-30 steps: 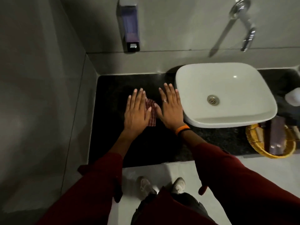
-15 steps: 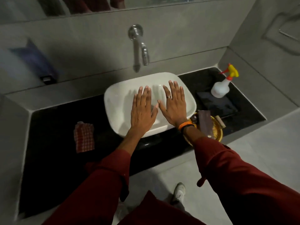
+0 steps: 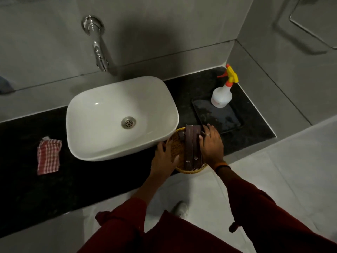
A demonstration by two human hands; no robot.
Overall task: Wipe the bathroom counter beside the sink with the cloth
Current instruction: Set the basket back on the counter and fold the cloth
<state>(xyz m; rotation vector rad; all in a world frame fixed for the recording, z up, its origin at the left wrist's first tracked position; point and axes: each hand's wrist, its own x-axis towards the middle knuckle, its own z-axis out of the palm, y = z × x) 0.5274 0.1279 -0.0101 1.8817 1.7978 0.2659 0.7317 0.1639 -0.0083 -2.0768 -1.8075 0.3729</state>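
A yellow wicker basket [image 3: 177, 148] was seen at the counter's front edge, holding dark brown flat packets [image 3: 191, 143]. A white spray bottle [image 3: 221, 95] with a yellow and orange trigger was set upright on a dark tray [image 3: 218, 115] toward the counter's back right corner. A chrome tap [image 3: 98, 50] was mounted on the grey wall.

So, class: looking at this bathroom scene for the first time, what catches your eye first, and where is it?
The white sink dominates the dark counter. Right of it, the left hand and right hand are on a yellow basket at the counter's front edge. The red checked cloth lies untouched on the far left.
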